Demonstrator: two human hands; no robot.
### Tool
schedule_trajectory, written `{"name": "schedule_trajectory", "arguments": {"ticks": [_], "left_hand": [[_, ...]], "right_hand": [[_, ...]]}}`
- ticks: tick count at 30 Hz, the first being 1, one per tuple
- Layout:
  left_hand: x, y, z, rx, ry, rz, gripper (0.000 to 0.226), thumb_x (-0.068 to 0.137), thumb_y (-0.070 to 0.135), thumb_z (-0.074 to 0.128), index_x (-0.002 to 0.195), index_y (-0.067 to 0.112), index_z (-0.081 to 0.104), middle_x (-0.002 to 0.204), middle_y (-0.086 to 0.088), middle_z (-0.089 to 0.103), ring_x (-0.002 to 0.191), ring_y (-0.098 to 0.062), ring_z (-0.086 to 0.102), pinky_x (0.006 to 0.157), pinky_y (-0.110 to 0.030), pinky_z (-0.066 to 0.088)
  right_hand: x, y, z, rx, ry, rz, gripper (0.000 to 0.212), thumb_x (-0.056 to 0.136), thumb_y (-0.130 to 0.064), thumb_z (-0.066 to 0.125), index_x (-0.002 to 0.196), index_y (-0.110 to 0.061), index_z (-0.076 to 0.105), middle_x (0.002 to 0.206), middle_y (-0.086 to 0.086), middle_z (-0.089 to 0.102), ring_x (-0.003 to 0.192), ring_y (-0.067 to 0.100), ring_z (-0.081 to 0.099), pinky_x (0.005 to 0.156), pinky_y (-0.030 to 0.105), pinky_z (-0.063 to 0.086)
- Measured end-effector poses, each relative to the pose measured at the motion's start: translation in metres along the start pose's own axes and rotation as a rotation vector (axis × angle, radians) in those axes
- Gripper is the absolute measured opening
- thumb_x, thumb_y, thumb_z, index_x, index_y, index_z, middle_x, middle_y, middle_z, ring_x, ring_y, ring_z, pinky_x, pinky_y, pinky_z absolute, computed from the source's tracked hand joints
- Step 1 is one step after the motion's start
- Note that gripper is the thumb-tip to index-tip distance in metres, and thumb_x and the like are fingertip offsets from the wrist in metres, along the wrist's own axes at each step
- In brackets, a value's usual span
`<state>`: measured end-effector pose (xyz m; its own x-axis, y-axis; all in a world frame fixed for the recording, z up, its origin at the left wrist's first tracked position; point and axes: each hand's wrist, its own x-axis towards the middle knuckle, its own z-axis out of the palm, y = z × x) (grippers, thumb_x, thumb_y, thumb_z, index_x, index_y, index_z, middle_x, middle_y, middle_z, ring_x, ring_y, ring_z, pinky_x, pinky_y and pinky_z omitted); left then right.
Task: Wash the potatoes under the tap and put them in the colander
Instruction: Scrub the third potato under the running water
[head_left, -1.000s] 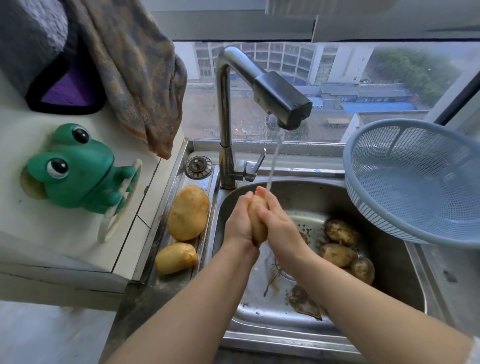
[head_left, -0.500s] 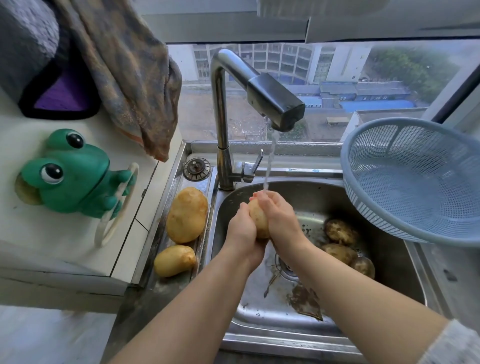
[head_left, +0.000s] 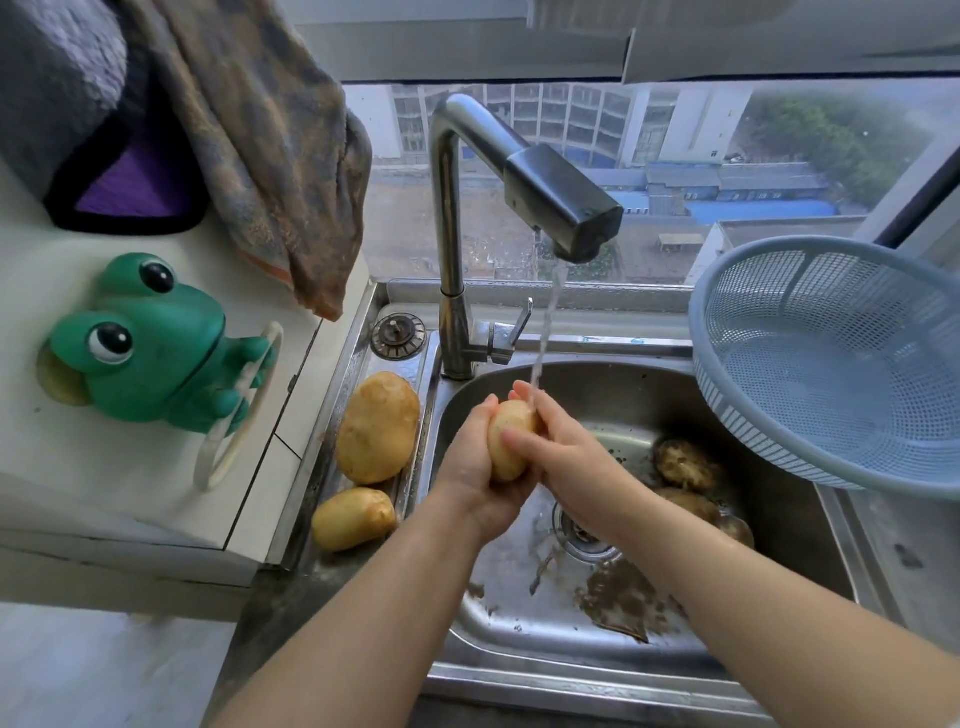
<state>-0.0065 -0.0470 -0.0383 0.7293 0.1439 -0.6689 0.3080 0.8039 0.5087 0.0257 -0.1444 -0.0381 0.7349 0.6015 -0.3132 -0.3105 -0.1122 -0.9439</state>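
**A:** Status: we've got one potato (head_left: 508, 441) over the sink (head_left: 519, 644), right where the water stream (head_left: 545, 332) from the tap (head_left: 563, 205) lands. Left hand (head_left: 467, 473) cups it from below, fingers curled round it. Right hand (head_left: 566, 460) wraps the far side, thumb laid across the front. Both are gripping it.

**B:** Skin looks mostly clean. We'd turn it so the hidden side meets the stream and rub with the thumb. It's wet, so probably slippery. We should keep the cupping hand under it.

**A:** Agreed. Then it goes right, into the colander (head_left: 769, 431). We see nothing in it yet. It sits tilted at the sink's right edge, so we'd place the potato, not drop it.

**B:** Backlog: dirty potatoes (head_left: 685, 462) on the sink floor at right, near the drain (head_left: 582, 530), with mud and grit around. Two clean-looking potatoes (head_left: 378, 428) lie on the steel ledge (head_left: 402, 499) left of the basin.

**A:** Room: window (head_left: 727, 156) behind the tap, buildings outside. Green frog holder (head_left: 150, 343) on the white tiled surface at left, towel (head_left: 270, 156) hanging above.
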Motion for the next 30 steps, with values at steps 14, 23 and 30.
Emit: {"name": "schedule_trajectory", "arguments": {"ticks": [14,23,30], "left_hand": [[-0.007,0.016,0.004,0.008,-0.033,-0.238,0.043,0.097,0.041,0.048,0.097,0.002,0.064,0.074,-0.013,0.067,0.06,-0.019,0.064,0.046,-0.022,0.054],[-0.005,0.007,0.005,0.366,-0.078,-0.168,0.048,0.099,0.043,0.031,0.079,0.012,0.062,0.058,-0.003,0.05,0.051,-0.012,0.044,0.044,-0.018,0.039],[-0.007,-0.013,0.011,0.624,-0.027,0.13,0.039,0.104,0.044,0.028,0.12,0.019,0.054,0.081,-0.004,0.058,0.063,-0.011,0.053,0.05,-0.022,0.042]], "right_hand": [[0.005,-0.002,-0.022,-0.011,-0.111,-0.026,0.045,0.085,-0.04,0.069,0.128,-0.035,0.057,0.117,0.0,0.065,0.108,0.016,0.065,0.094,0.033,0.053],[0.02,-0.006,-0.004,-0.194,0.157,-0.151,0.014,0.089,-0.038,0.059,0.094,-0.026,0.06,0.084,-0.005,0.06,0.076,0.006,0.058,0.066,0.02,0.049],[0.03,0.008,-0.01,-0.342,0.353,-0.151,0.035,0.102,-0.022,0.041,0.077,-0.017,0.065,0.075,0.0,0.066,0.077,0.014,0.061,0.074,0.033,0.05]]}}
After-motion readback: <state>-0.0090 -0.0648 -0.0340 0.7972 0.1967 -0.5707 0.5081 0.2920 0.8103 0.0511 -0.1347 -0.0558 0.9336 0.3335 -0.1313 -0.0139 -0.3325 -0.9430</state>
